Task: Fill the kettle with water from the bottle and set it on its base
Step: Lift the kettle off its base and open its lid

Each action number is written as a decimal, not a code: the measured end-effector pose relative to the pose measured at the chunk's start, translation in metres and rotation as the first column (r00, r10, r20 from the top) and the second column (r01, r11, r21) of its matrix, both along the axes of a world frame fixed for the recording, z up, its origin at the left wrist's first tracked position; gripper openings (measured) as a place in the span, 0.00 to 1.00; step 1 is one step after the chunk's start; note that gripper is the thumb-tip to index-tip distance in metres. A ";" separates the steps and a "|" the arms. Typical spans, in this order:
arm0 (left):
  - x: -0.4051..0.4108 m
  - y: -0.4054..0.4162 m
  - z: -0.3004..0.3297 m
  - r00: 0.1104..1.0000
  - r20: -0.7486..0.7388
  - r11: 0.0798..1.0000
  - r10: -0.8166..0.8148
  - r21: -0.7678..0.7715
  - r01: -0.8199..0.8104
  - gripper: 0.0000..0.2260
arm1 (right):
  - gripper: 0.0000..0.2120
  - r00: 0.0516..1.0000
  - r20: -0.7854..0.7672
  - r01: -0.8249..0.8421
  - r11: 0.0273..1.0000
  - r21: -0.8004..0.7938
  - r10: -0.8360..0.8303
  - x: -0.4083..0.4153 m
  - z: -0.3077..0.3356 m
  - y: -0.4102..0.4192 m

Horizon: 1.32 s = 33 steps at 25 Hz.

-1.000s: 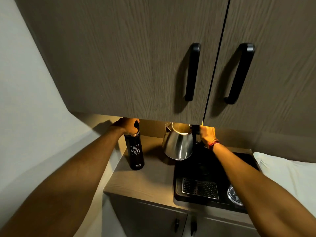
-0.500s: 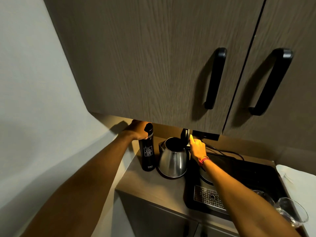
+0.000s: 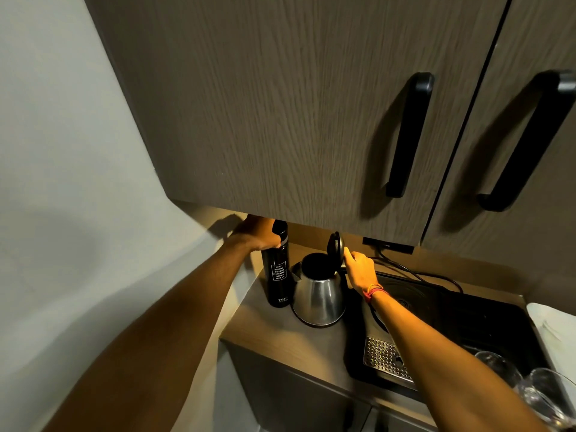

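Kettle (image 3: pixel 318 294) lid up, unmoved — left hand (image 3: pixel 260 233) grips bottle (image 3: pixel 277 269) (top cabinet-hidden); right hand (image 3: pixel 358 269) grips handle.

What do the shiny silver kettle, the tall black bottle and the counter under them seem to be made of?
Shiny silver kettle: polished metal, probably stainless steel, given its mirror-like reflections; its raised black lid looks like plastic. Tall black bottle: smooth dark satin finish with white print; metal or plastic, unclear. Counter: brown wood-grain surface, possibly laminate.

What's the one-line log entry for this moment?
left hand: gripping bottle top | right hand: at kettle handle | lid: open | kettle: on counter
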<state>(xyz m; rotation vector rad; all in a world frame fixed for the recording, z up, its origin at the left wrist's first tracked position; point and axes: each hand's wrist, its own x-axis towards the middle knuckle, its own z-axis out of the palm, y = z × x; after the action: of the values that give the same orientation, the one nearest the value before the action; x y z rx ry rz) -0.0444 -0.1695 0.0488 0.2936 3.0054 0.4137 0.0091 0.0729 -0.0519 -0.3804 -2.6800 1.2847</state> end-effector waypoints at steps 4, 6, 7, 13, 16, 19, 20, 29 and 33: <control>0.002 -0.002 0.000 0.992 -0.117 0.999 0.038 0.010 -0.037 0.41 | 0.21 0.997 0.061 -0.037 0.999 -0.002 0.037 -0.004 -0.001 0.002; -0.001 -0.003 0.001 0.999 -0.043 1.000 -0.028 0.008 0.029 0.37 | 0.16 0.993 0.103 -0.051 0.999 -0.019 0.052 -0.004 0.001 0.005; -0.001 -0.002 0.001 0.999 -0.013 0.999 -0.050 -0.012 0.050 0.34 | 0.16 0.990 0.117 -0.076 0.997 0.008 0.074 -0.004 0.000 0.006; 0.000 0.002 0.002 0.998 -0.057 0.992 -0.041 0.121 0.048 0.34 | 0.21 0.974 0.193 -0.122 0.993 0.009 0.118 -0.003 0.001 0.009; -0.001 -0.003 0.003 0.998 -0.002 0.998 -0.064 0.005 0.064 0.33 | 0.21 0.962 0.168 -0.245 0.954 0.174 0.216 -0.001 0.003 0.010; 0.004 0.001 0.004 0.992 -0.122 0.998 0.005 0.060 0.002 0.38 | 0.21 0.950 0.172 -0.300 0.912 0.281 0.259 -0.001 -0.001 0.013; 0.003 0.002 0.005 0.997 -0.080 0.999 -0.016 0.049 0.020 0.37 | 0.21 0.947 0.171 -0.312 0.903 0.296 0.271 0.000 0.000 0.012; -0.001 -0.002 -0.004 0.960 -0.264 0.953 0.094 0.303 -0.010 0.25 | 0.22 0.937 0.165 -0.347 0.861 0.371 0.307 0.000 -0.001 0.007; 0.013 -0.027 -0.010 0.928 -0.324 0.980 -0.185 0.014 0.201 0.35 | 0.20 0.939 0.158 -0.343 0.861 0.376 0.305 0.001 0.000 0.007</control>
<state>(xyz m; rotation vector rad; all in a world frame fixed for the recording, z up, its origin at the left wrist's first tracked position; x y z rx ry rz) -0.0311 -0.1960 0.0388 0.7219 3.2371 0.4577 0.0099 0.0798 -0.0523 0.0724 -3.0852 0.7536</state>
